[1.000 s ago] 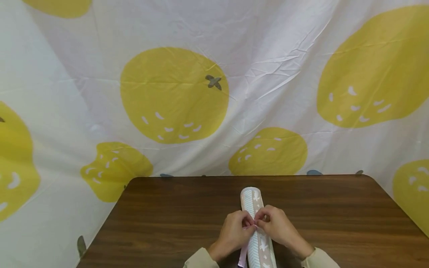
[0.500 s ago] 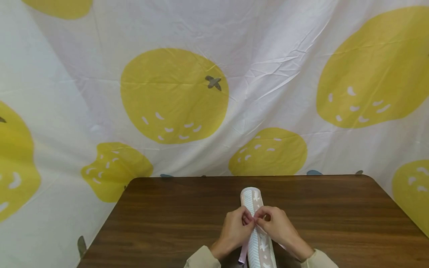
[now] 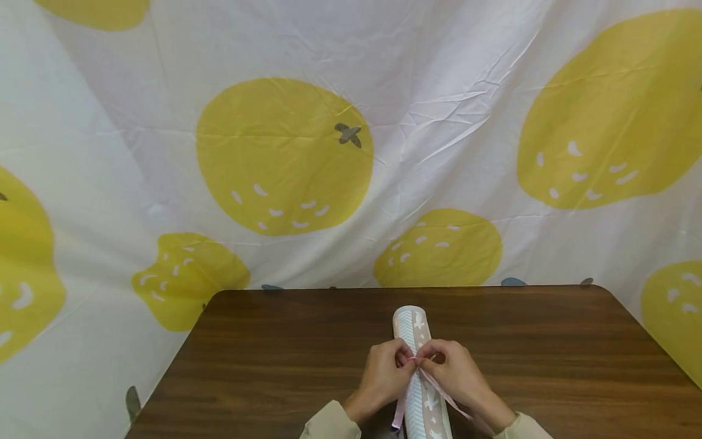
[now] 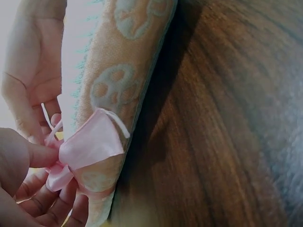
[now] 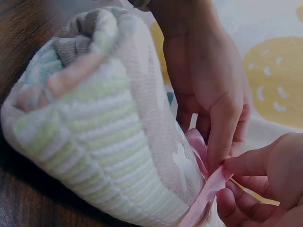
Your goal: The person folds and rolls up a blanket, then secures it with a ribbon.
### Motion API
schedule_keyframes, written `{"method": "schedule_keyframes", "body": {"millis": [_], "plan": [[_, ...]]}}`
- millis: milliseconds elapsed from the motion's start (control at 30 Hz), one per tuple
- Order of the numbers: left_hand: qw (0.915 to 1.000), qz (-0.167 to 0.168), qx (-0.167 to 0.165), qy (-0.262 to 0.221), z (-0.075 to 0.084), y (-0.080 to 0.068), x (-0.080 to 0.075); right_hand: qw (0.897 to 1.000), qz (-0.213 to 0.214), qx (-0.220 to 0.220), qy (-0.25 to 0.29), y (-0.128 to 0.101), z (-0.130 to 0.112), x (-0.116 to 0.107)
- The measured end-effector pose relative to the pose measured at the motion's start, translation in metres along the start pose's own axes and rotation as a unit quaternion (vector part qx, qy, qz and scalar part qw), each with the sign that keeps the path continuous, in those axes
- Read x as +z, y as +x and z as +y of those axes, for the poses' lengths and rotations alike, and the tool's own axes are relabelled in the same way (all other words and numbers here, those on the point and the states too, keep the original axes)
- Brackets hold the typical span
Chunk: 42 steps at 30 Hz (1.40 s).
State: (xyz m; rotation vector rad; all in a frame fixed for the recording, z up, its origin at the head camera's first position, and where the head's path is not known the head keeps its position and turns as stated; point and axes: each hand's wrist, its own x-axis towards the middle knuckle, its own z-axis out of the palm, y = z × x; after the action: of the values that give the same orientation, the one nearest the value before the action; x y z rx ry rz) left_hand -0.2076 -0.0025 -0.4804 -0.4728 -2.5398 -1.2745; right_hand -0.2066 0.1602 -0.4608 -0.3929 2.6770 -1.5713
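Note:
A rolled towel (image 3: 419, 372) with stripes and pale patterns lies lengthwise on the brown table (image 3: 274, 360), near its front edge. A pink ribbon (image 3: 422, 381) goes round the roll's middle. My left hand (image 3: 384, 375) and right hand (image 3: 452, 372) meet on top of the roll, each pinching the ribbon. The left wrist view has a ribbon loop (image 4: 90, 144) held against the towel (image 4: 118, 71) by my left hand (image 4: 35, 175). The right wrist view has the roll's end (image 5: 90, 118) and my right hand (image 5: 258, 182) pinching the ribbon (image 5: 208, 189).
A white cloth with large yellow fruit prints (image 3: 285, 155) hangs behind the table and drops past its left edge. The table's far edge (image 3: 411, 289) lies just beyond the roll. Bare wood spreads left and right of the hands.
The hands have stayed on top of the roll. A ribbon tail now trails out toward the right wrist, and the left tail hangs longer beside the roll.

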Motion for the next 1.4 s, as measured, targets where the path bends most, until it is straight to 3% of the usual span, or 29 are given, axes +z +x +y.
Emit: {"method": "schedule_keyframes", "body": {"millis": [367, 833, 1100, 1400], "plan": [[0.9993, 0.011, 0.007, 0.035, -0.002, -0.001, 0.003, 1.0, 0.018, -0.017, -0.012, -0.003, 0.0, 0.004], [0.9992, 0.01, 0.011, 0.037, 0.0, -0.005, 0.002, 0.994, -0.049, -0.008, 0.098, 0.003, 0.009, 0.002], [0.9993, 0.011, 0.01, 0.035, -0.002, -0.007, 0.002, 0.991, -0.058, -0.023, 0.115, 0.005, 0.02, 0.001], [0.9988, 0.017, 0.02, 0.04, -0.005, -0.007, -0.004, 0.992, -0.046, -0.008, 0.117, 0.005, 0.02, -0.002]]}}
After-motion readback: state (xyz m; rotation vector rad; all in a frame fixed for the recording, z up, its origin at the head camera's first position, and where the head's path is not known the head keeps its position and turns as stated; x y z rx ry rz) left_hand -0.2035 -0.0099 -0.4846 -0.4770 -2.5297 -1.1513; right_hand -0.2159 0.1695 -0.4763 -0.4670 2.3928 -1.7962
